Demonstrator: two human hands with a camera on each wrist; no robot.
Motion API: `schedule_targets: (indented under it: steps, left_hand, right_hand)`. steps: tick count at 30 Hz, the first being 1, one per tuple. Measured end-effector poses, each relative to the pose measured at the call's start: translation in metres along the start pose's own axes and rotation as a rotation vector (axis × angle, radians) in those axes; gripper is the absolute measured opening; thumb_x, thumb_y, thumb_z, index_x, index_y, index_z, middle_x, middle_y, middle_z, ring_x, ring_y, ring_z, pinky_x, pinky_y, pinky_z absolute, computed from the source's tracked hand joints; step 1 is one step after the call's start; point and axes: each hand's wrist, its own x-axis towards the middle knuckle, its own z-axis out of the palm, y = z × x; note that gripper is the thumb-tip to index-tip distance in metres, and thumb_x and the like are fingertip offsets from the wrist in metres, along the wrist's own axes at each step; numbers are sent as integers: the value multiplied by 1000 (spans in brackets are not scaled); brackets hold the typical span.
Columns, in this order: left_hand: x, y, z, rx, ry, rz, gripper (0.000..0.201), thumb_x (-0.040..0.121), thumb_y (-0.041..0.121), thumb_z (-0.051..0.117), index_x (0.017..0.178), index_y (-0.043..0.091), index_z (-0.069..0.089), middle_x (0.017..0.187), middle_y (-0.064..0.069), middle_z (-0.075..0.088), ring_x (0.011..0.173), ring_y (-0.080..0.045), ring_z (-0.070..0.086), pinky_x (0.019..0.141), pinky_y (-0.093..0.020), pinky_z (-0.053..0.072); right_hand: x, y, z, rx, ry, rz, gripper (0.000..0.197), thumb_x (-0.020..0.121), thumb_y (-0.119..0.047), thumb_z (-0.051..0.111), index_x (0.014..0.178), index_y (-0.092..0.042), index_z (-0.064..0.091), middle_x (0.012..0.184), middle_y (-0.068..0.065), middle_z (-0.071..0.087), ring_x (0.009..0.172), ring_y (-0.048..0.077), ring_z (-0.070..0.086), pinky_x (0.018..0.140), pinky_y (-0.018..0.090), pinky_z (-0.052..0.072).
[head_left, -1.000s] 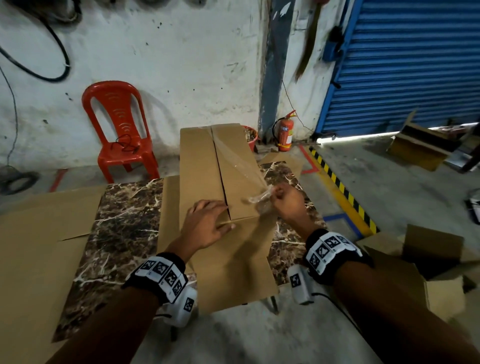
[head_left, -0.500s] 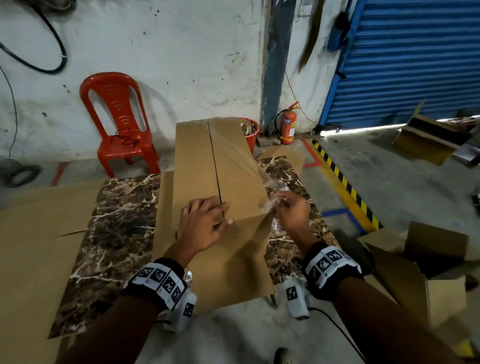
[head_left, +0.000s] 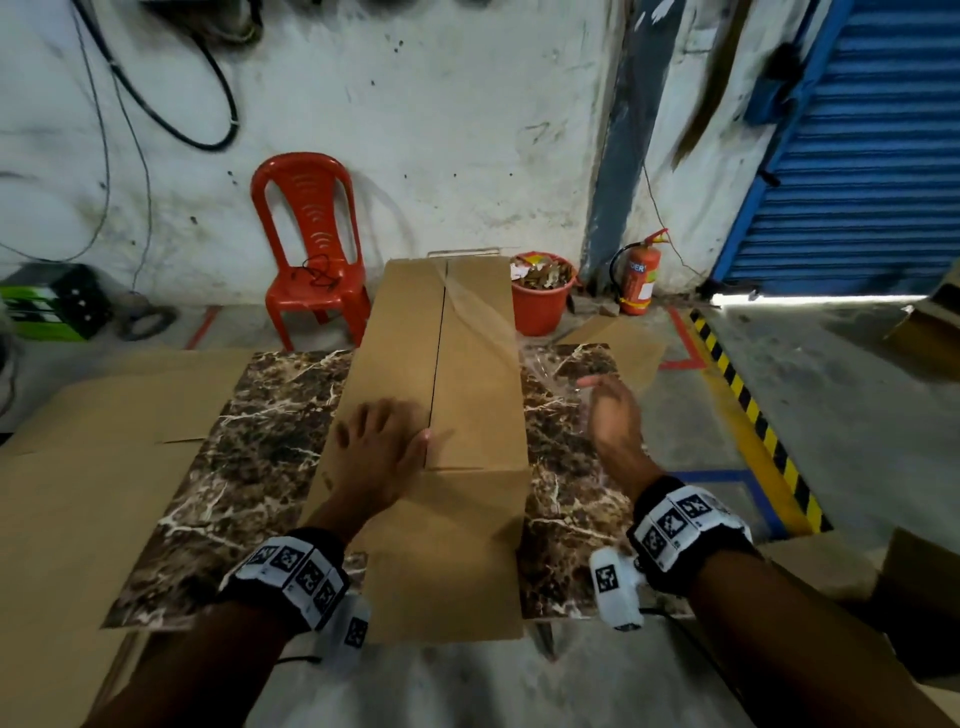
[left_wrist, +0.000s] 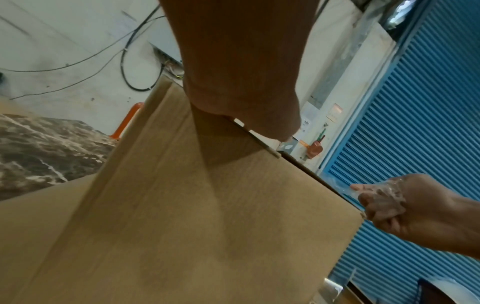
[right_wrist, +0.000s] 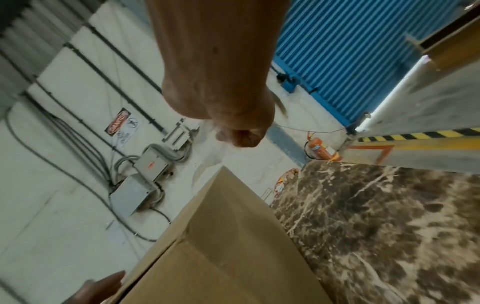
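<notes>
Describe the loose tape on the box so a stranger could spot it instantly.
Start at the marble-patterned table, where a long cardboard box lies under the left hand. From the box's far end a strip of clear tape runs diagonally across the right flap to the right hand, which grips its crumpled end. It alone is glossy and see-through against matte brown cardboard.

Showing a dim, warm-toned interior in the head view. Burning out to white along the daylight strip (head_left: 810, 299) under the blue shutter (head_left: 872, 156) at far right. Throwing soft shadows beside the cardboard box (head_left: 467, 374) and under the left hand (head_left: 382, 447). Smearing with motion blur over the right hand (head_left: 615, 421) and the wall cables (head_left: 171, 119) at far left. Glinting faintly on the clear tape (left_wrist: 376, 192) gripped in that hand. Bowing straight lines near the edges. Losing focus up close in both wrist views.
</notes>
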Motion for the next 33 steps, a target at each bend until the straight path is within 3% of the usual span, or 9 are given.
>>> schedule_targets:
  steps: [5, 8, 12, 19, 22, 24, 27, 30, 33]
  left_hand:
    - [27, -6, -11, -122, -42, -224, 58, 95, 56, 42, 134, 12, 45, 147, -19, 37, 138, -39, 27, 115, -55, 19]
    - [40, -14, -28, -134, -99, -219, 53, 93, 48, 52, 124, 5, 51, 130, -19, 53, 129, -38, 40, 110, -48, 30]
    - [49, -24, -55, -179, -139, -145, 33, 92, 35, 59, 114, 10, 63, 115, -14, 61, 111, -33, 58, 96, -44, 46]
    - [82, -57, -66, -261, -260, -257, 19, 87, 23, 65, 92, 6, 69, 90, -9, 72, 73, -18, 67, 63, -27, 54]
    - [82, -48, -63, -339, -445, -275, 4, 88, 6, 62, 84, 5, 64, 72, -4, 66, 51, -7, 61, 44, -17, 47]
    - [81, -46, -58, -430, -581, -216, 8, 90, 1, 59, 83, 4, 61, 82, -13, 71, 53, -10, 65, 47, -17, 48]
    - [87, -57, -56, -533, -923, -76, 12, 98, 3, 51, 104, -3, 60, 107, -26, 69, 87, -30, 70, 65, -22, 57]
    - [123, -75, -56, -541, -664, -42, 15, 95, 21, 58, 86, 11, 65, 70, -5, 73, 64, -18, 70, 58, -25, 55]
    - [179, -101, -66, -406, -247, 87, 16, 87, 19, 66, 73, 16, 70, 71, -4, 71, 61, -12, 62, 65, -26, 53]
  right_hand:
    - [-2, -13, 30, -454, -156, -196, 24, 99, -23, 47, 88, -9, 63, 85, 4, 63, 79, 21, 56, 74, 35, 44]
    - [2, -15, 46, -596, -233, -316, 43, 92, -47, 43, 94, -9, 64, 97, 9, 62, 93, 27, 57, 84, 41, 48]
    - [11, -18, 69, -947, -363, -247, 33, 96, -39, 56, 114, -12, 64, 118, 10, 57, 113, 26, 53, 99, 38, 42]
    - [17, -42, 101, -1173, -513, -124, 32, 100, -33, 49, 116, -10, 65, 118, 11, 64, 111, 28, 60, 87, 31, 47]
    - [27, -50, 102, -1260, -538, -150, 36, 102, -39, 43, 118, -14, 63, 117, 11, 64, 113, 29, 59, 94, 36, 47]
    - [37, -55, 102, -1336, -522, -97, 36, 97, -43, 52, 110, -12, 65, 111, 12, 67, 107, 28, 62, 85, 31, 47]
    - [54, -60, 111, -1416, -428, -27, 36, 82, -43, 69, 100, -11, 69, 109, 11, 71, 98, 26, 66, 73, 28, 46]
    - [58, -61, 137, -1474, -285, -83, 36, 85, -37, 63, 108, -9, 62, 113, 12, 67, 103, 29, 64, 77, 33, 48]
    - [49, -54, 174, -1357, -190, -121, 39, 93, -40, 54, 114, -7, 53, 114, 15, 64, 105, 33, 61, 76, 34, 43]
